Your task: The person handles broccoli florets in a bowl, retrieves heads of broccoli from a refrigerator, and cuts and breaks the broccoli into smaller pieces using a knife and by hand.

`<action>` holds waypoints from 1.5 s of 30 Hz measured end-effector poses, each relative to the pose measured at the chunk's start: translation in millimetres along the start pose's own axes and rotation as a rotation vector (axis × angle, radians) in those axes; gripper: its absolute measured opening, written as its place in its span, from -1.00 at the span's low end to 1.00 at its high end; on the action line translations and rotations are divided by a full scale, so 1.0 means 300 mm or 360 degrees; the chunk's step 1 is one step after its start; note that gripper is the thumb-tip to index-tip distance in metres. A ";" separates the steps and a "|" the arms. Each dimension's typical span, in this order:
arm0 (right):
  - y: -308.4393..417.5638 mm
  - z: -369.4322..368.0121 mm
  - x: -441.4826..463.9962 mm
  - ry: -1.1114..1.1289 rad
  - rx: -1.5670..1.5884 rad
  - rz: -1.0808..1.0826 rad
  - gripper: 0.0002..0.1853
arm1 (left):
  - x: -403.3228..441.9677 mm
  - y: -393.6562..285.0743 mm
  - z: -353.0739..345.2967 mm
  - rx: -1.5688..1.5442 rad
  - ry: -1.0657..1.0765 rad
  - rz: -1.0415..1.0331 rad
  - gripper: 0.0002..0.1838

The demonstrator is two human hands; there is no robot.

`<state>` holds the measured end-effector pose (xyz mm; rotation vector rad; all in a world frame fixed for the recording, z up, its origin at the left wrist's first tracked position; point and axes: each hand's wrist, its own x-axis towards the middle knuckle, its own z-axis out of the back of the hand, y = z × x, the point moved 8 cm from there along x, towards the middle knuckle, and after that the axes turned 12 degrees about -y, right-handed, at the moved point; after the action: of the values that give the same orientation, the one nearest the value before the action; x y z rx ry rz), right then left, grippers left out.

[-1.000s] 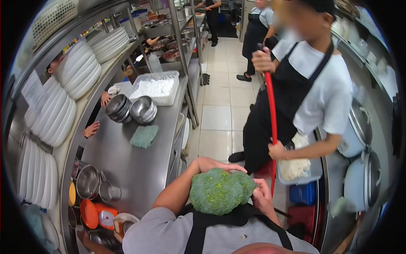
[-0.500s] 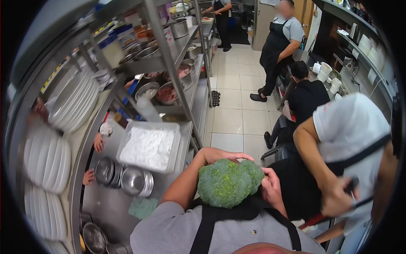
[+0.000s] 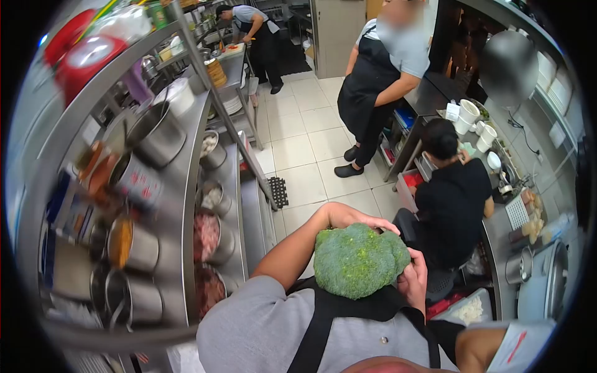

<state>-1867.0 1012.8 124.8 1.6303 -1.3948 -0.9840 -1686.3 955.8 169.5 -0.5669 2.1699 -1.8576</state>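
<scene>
A large green head of broccoli point(image 3: 360, 261) is held up close in front of my chest, its crown facing the camera. My left hand point(image 3: 362, 217) curves around its far side, with the fingers reaching across the top. At the right edge, my right hand point(image 3: 415, 278) is closed against the broccoli, fingers bent around it. The stem and the parts of both hands beneath the crown are hidden.
Steel shelving point(image 3: 186, 205) on my left holds pots and pans of food. A person in a black apron point(image 3: 373, 81) stands ahead; a person in black point(image 3: 457, 205) sits at the right counter. Another works farther back. A sleeve point(image 3: 522, 348) shows at lower right. Tiled floor point(image 3: 301, 165) runs ahead.
My view has moved forward along the aisle, past the stacked plates and the tub of white powder. The person in white at right has slipped mostly out of view. Both hands still hold the broccoli.
</scene>
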 end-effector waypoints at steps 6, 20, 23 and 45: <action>-0.136 -0.286 0.540 0.0064 -0.0113 -0.0186 -0.43 | -0.121 -0.065 0.630 -0.0037 -0.0054 0.0138 0.02; -0.570 -1.460 2.128 0.1193 -0.0459 -0.0435 -0.54 | -0.936 -0.306 2.044 -0.0200 -0.1305 -0.0038 0.07; -0.663 -1.654 2.442 0.1249 -0.0534 -0.0352 -0.55 | -1.036 -0.323 2.396 -0.0163 -0.1286 -0.0156 -0.20; -1.467 -3.347 4.189 0.1849 -0.0746 -0.0484 -0.59 | -2.146 -0.504 4.327 -0.0508 -0.2391 -0.0139 -0.27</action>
<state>-643.9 -118.3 44.0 1.5986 -0.1253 -0.3041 -547.9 54.9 47.8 -1.4670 1.2829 -0.5288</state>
